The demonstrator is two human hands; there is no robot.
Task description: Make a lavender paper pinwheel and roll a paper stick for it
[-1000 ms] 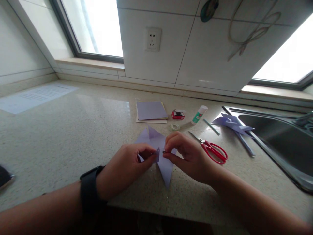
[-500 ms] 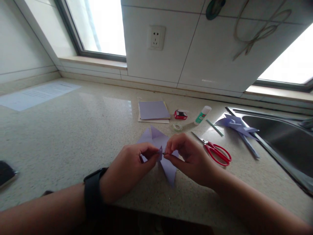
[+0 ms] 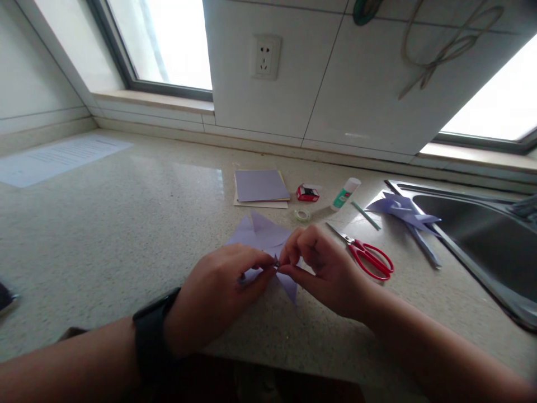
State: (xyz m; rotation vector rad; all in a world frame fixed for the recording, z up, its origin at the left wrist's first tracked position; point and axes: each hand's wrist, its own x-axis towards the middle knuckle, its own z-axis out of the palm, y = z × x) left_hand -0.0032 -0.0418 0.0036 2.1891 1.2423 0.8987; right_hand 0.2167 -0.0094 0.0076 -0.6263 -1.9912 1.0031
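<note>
A lilac paper pinwheel shape [image 3: 262, 235] lies on the speckled counter [image 3: 126, 224] near its front edge. My left hand [image 3: 218, 294], with a black watch on the wrist, pinches the folded paper tips at the centre. My right hand [image 3: 325, 268] meets it there, fingertips closed on a small dark pin at the centre of the paper. Both hands hide the paper's middle.
Red-handled scissors [image 3: 369, 257] lie just right of my right hand. Behind are a stack of paper squares [image 3: 260, 187], a small red box [image 3: 307, 193], a tape roll [image 3: 301, 214], a glue stick [image 3: 344, 193], a finished lilac pinwheel [image 3: 405, 215] and a steel sink [image 3: 482, 240].
My hands have drawn closer together at the paper's centre, and the lower paper point is more covered. The view shifted slightly.
</note>
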